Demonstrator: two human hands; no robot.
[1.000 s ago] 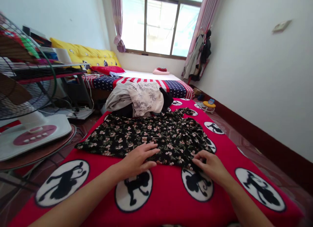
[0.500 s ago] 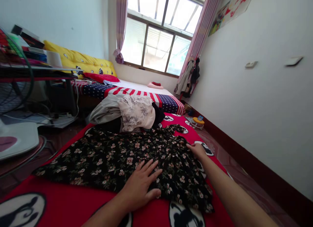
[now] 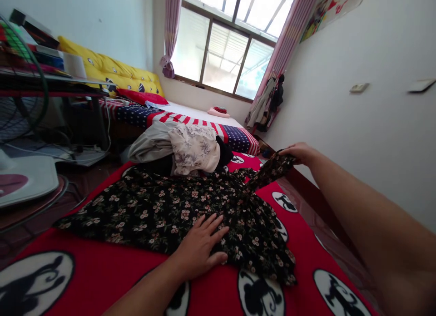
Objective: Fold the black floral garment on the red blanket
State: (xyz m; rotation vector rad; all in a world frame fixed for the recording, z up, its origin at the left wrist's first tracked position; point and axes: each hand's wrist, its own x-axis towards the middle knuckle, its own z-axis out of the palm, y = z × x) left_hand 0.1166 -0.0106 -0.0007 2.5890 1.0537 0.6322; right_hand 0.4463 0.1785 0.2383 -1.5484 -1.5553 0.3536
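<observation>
The left hand (image 3: 200,245) lies flat and spread, palm down, on the near edge of a black floral dress (image 3: 163,207), fingers pointing away across the cloth. The dress is laid out on a red blanket (image 3: 102,279) printed with white circles holding black monkey figures; most of it spreads to the left of that hand and beyond it.

The right hand (image 3: 299,153) is raised, well off to the right and farther out than the left one. It is closed on one corner of the dress, pinching the fabric so that a strip of it rises off the blanket, stretched up from the main body to the fingers.

Beyond both hands, just past the far edge of the dress, sits a pile of clothes (image 3: 180,148), grey and pale floral. Behind the pile is a bed (image 3: 204,123) with a stars-and-stripes cover. Far to the left of the left hand stands a fan (image 3: 23,170).
</observation>
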